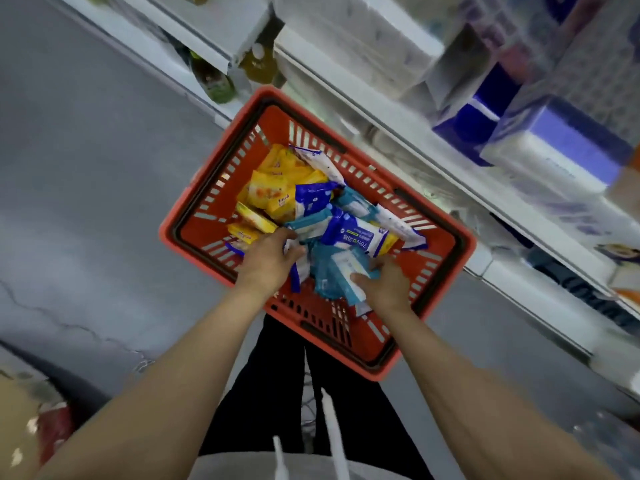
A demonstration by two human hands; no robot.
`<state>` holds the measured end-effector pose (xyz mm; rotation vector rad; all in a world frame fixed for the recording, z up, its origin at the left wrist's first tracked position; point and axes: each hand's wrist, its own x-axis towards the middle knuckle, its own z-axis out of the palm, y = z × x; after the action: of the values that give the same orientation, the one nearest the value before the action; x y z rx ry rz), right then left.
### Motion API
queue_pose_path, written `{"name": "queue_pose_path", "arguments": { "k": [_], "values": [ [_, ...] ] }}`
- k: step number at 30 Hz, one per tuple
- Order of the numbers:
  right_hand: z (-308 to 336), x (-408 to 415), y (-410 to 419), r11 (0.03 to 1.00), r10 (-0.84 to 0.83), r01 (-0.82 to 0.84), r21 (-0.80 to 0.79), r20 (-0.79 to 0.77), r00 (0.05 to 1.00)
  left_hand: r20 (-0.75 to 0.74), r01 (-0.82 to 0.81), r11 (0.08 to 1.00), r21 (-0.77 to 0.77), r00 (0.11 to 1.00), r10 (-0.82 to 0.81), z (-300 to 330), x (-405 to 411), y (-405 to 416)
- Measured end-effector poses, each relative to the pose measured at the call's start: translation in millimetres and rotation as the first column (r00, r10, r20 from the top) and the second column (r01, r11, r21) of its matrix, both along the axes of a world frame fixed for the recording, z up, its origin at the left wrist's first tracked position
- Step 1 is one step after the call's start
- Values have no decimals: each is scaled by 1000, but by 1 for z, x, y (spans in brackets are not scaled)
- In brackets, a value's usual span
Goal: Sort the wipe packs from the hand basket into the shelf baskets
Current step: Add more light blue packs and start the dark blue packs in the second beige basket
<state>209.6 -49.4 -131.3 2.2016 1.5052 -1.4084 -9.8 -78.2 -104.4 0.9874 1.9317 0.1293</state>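
An orange hand basket (446,271) stands on the grey floor, filled with wipe packs. Yellow packs (273,192) lie at its far left, dark blue packs (353,237) in the middle, and teal packs (332,275) near its front. My left hand (268,261) reaches into the basket and its fingers curl round the end of a teal pack (306,226). My right hand (384,284) grips a bunch of teal packs at the front of the basket. Both forearms stretch down from the bottom of the view.
White shelves (398,129) run along the right side with tissue and paper packs in white and blue (554,143). Green bottles (214,81) stand on a low shelf at the top left. A brown box (20,427) sits at the bottom left on the floor.
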Motion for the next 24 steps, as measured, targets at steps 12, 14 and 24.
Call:
{"name": "queue_pose_path", "arguments": {
  "k": [12,14,24],
  "values": [
    [29,20,13,950,-312,302,-81,-315,896,-121,-168,963,-210,982,144,-10,24,8],
    [37,20,13,930,-367,354,-103,-350,862,-57,-317,939,-136,948,312,2,27,2],
    [119,4,10,817,-523,566,-111,-553,648,425,-452,805,383,860,281,115,90,-3]
  ]
}}
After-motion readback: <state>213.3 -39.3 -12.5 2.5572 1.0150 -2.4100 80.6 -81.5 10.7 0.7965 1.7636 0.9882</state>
